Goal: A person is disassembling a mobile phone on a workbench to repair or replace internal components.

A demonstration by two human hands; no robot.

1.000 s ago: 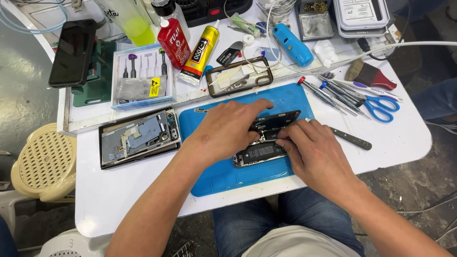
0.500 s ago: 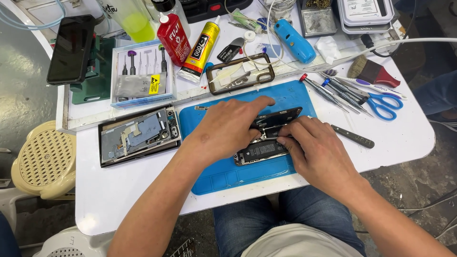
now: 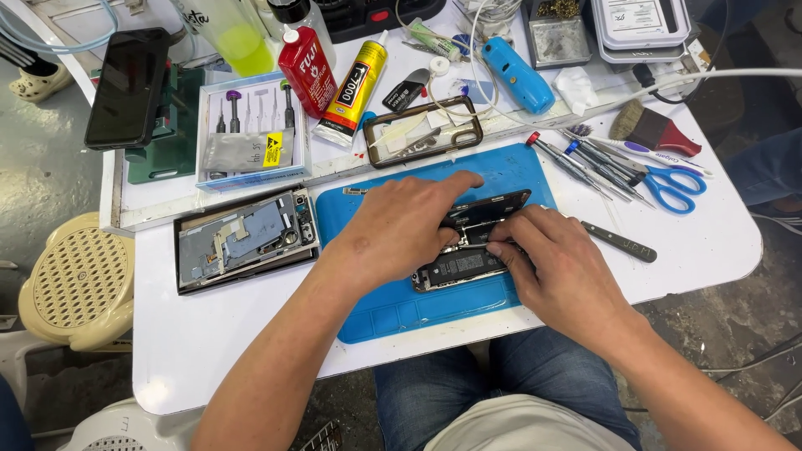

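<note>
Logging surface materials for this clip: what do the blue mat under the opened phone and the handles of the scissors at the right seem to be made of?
The blue mat looks like matte silicone or rubber: soft rounded edges, moulded compartments along its front edge, no glare. The opened phone lies on it under both hands. The scissors seem to have glossy blue plastic handles, smooth and uniformly coloured, with grey metal blades; that is judged from sheen only.
</note>
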